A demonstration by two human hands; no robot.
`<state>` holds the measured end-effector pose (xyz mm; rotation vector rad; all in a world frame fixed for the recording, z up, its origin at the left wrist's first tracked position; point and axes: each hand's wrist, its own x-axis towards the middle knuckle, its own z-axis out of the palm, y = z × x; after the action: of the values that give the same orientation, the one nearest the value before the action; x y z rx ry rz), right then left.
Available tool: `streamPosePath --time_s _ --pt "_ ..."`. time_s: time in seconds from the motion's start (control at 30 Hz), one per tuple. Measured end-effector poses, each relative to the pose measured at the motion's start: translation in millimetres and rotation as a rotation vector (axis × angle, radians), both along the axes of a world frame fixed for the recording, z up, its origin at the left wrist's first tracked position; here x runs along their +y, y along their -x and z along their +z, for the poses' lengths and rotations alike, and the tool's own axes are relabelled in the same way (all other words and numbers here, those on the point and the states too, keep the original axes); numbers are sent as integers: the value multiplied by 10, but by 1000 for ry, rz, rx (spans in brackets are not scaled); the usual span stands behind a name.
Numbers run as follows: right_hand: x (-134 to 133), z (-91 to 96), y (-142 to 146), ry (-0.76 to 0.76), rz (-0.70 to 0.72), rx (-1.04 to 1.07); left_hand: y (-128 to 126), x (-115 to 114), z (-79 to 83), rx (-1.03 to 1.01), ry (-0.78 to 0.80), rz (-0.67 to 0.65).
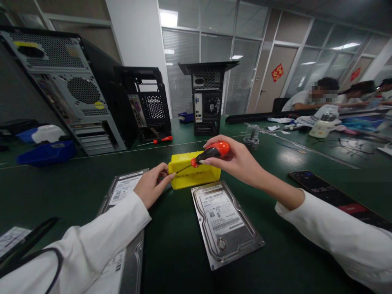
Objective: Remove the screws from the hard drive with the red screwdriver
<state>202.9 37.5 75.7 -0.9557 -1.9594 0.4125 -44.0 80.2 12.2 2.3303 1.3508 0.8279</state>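
My right hand is closed around a red-and-black screwdriver, whose shaft slants down to the left toward my left hand. My left hand is pinched at the screwdriver's tip, next to a yellow plastic bin; what the fingers hold is too small to make out. A silver hard drive lies label-up in front of the bin. A second hard drive lies partly under my left forearm.
Three opened computer towers stand at the back of the green table. A second screwdriver lies near them. A black phone lies at the right. Blue bins sit at the left. Other people sit at the far right.
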Motion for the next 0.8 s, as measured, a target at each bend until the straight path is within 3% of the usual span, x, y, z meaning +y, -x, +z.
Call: streamPosePath --time_s 0.8 --pt "5 -40 32 14 2 -51 -8 -12 -5 -5 -3 2"
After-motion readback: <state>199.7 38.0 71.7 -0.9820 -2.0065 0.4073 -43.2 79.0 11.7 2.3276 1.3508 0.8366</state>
